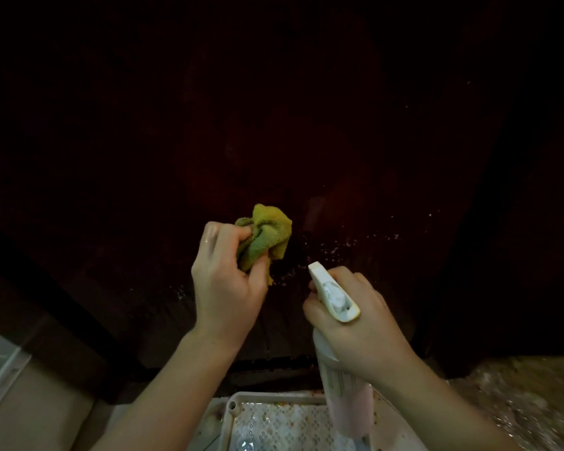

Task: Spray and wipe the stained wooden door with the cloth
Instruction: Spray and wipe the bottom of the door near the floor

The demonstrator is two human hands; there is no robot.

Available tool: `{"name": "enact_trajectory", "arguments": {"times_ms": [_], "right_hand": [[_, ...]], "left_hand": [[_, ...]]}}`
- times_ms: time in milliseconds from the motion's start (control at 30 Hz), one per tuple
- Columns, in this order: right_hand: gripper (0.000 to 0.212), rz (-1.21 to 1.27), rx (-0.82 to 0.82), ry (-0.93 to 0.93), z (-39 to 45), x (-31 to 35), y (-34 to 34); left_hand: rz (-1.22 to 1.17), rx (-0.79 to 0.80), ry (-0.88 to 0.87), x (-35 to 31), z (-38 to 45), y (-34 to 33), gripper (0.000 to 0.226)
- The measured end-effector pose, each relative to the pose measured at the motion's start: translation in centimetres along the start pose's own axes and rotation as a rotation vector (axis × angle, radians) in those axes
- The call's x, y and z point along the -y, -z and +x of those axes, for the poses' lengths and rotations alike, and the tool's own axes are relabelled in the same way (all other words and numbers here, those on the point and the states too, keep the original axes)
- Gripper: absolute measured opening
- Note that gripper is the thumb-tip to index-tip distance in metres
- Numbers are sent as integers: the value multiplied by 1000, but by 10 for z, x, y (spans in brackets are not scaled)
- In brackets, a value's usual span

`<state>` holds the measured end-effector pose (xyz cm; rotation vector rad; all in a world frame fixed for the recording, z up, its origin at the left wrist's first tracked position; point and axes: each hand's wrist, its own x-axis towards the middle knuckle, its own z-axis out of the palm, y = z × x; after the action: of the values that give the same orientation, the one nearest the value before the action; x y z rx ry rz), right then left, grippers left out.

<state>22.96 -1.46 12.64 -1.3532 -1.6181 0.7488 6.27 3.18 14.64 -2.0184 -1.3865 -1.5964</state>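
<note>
A dark brown wooden door (274, 125) fills most of the view, with pale specks and droplets (339, 245) scattered across its lower part. My left hand (228, 284) grips a bunched yellow-green cloth (267, 236), held close to the door just left of the specks. My right hand (362, 323) holds a white spray bottle (334, 294) by its neck, fingers around the trigger, nozzle pointing up and left toward the door. The bottle's pale body (345, 395) hangs below my hand.
A white plastic tray (274, 418) with a patterned, stained bottom sits on the floor below the door. A pale frame edge (0, 362) shows at the lower left. Speckled floor (518, 395) lies at the lower right.
</note>
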Motion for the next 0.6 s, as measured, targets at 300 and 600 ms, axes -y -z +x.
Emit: {"name": "enact_trajectory", "arguments": {"times_ms": [300, 600], "right_hand": [[22, -45, -176, -1, 0, -8, 3], [23, -53, -162, 16, -1, -8, 5]], "left_hand": [[5, 40, -32, -6, -3, -5, 25], [17, 83, -52, -7, -6, -8, 21]]}}
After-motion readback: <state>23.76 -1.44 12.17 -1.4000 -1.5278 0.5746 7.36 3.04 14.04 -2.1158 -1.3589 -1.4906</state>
